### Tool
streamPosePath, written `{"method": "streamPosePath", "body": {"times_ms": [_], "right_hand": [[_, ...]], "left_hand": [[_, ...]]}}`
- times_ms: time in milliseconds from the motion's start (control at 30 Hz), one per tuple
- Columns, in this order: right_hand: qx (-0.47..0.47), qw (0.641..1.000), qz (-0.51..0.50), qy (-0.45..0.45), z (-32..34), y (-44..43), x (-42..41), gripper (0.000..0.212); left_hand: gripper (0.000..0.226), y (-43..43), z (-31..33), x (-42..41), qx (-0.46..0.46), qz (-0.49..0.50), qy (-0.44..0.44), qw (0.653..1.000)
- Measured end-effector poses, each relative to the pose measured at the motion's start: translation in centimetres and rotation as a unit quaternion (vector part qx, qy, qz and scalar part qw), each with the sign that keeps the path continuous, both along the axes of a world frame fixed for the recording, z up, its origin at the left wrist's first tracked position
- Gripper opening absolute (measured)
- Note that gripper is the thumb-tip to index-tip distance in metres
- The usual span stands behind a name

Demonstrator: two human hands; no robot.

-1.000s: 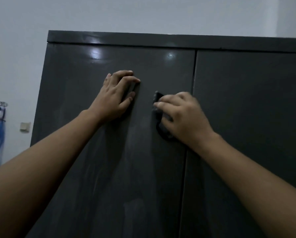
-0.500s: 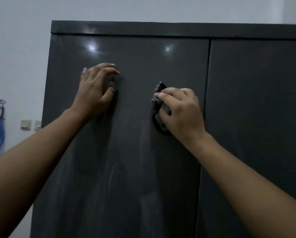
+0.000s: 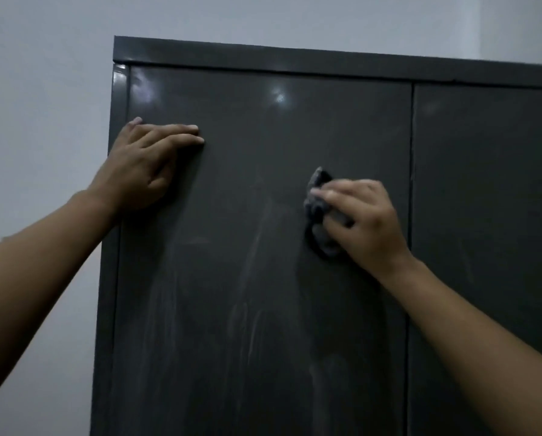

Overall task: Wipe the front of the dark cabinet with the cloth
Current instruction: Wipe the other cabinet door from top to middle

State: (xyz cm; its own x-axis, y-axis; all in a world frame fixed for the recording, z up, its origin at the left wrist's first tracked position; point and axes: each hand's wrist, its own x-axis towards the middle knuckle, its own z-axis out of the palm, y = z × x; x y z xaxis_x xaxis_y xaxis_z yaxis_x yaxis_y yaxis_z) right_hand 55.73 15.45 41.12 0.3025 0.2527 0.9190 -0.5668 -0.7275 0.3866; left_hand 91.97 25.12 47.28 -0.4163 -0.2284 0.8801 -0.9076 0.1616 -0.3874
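The dark grey cabinet [image 3: 263, 294] fills most of the view, with two doors split by a vertical seam right of centre. Pale dusty streaks run down the left door. My right hand [image 3: 364, 221] presses a small dark grey cloth [image 3: 318, 196] against the left door, close to the seam; most of the cloth is hidden under my fingers. My left hand [image 3: 143, 165] lies flat on the upper left part of the same door, near its left edge, fingers pointing right and holding nothing.
A pale wall [image 3: 43, 121] stands behind and to the left of the cabinet. The cabinet's top rail [image 3: 294, 61] runs across the upper part of the view. The right door [image 3: 490, 215] reaches past the right border.
My view has shifted right, so the cabinet sits further right in frame. My left hand slid left towards the door's edge. My right hand with the cloth stayed near the seam.
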Motion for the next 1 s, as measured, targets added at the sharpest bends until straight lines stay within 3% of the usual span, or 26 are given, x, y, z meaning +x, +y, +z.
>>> {"method": "streamPosePath", "body": {"times_ms": [33, 100, 233, 367, 467, 533, 600, 667, 733, 867, 1000], "right_hand": [[0.029, 0.997, -0.013, -0.064, 0.9, 0.3, 1.0, 0.034], [0.064, 0.992, -0.042, -0.102, 1.5, 0.8, 3.5, 0.035], [0.023, 0.998, -0.049, 0.029, -0.6, 1.8, 7.8, 0.032], [-0.011, 0.981, -0.042, 0.189, -4.9, 2.2, 8.9, 0.026], [-0.026, 0.975, -0.035, 0.218, -5.7, 2.0, 7.6, 0.025], [-0.03, 0.989, -0.024, 0.144, -4.7, 2.4, 7.0, 0.026], [0.006, 1.0, -0.02, -0.017, -2.4, 2.8, 7.1, 0.03], [0.08, 0.985, -0.022, -0.151, 0.7, 3.0, 7.9, 0.034], [0.118, 0.977, -0.032, -0.177, 3.0, 2.9, 9.5, 0.035], [0.078, 0.992, -0.057, -0.078, 2.7, 3.4, 13.6, 0.035], [0.016, 0.991, -0.025, 0.133, -0.9, 3.6, 15.0, 0.029]], "left_hand": [[0.048, -0.1, 0.2, 0.3, -0.004, -0.012, -0.008, 1.0], [0.046, -0.4, 0.3, 0.8, -0.014, -0.032, -0.017, 0.999], [0.047, -0.6, 0.2, 1.3, -0.015, -0.047, -0.016, 0.999], [0.049, -0.6, 0.0, 1.3, -0.007, -0.042, -0.015, 0.999], [0.051, -0.6, -0.2, 1.3, -0.005, -0.038, -0.012, 0.999], [0.05, -0.6, -0.2, 1.2, -0.009, -0.036, -0.01, 0.999], [0.049, -0.7, -0.2, 1.2, -0.015, -0.033, -0.006, 0.999], [0.048, -0.9, -0.3, 1.3, -0.017, -0.026, -0.005, 1.0], [0.048, -0.9, -0.3, 1.3, -0.017, -0.024, -0.006, 1.0], [0.048, -1.2, -0.2, 1.4, -0.02, -0.025, -0.013, 0.999], [0.046, -1.4, -0.3, 1.7, -0.028, -0.035, -0.02, 0.999]]}}
